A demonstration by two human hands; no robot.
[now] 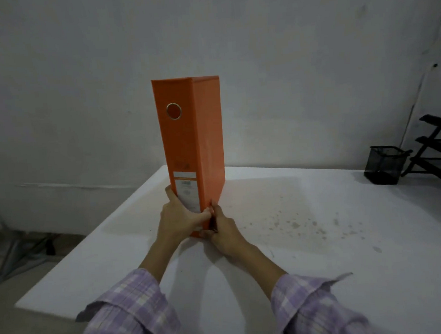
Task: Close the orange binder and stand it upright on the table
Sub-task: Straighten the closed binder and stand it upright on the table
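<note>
The left hand (177,219) wraps the lower part of the orange binder (192,148) from its left side: the fingertips reach up along the left edge of the spine, the palm lies against the spine's lower corner, and the thumb crosses the front just under the white label (187,192). This grip is narrow and closed on the binder's base. The binder itself is shut and stands upright on the white table (324,251), spine facing the camera, with a metal-rimmed finger hole (173,111) high on the spine and its right cover turned slightly into view. Its bottom edge sits on the table near the far left corner, directly between the two hands. The right hand (225,231) presses against the lower right corner where spine meets cover, fingers curled and pinching that edge, touching the left thumb. Both wrists emerge from lilac checked sleeves (135,313). Right of the hands, the table shows scattered brownish stains (296,224). At the far right stand a black mesh pen cup (385,164) and, just beside it, a black tiered tray rack (440,151).
</note>
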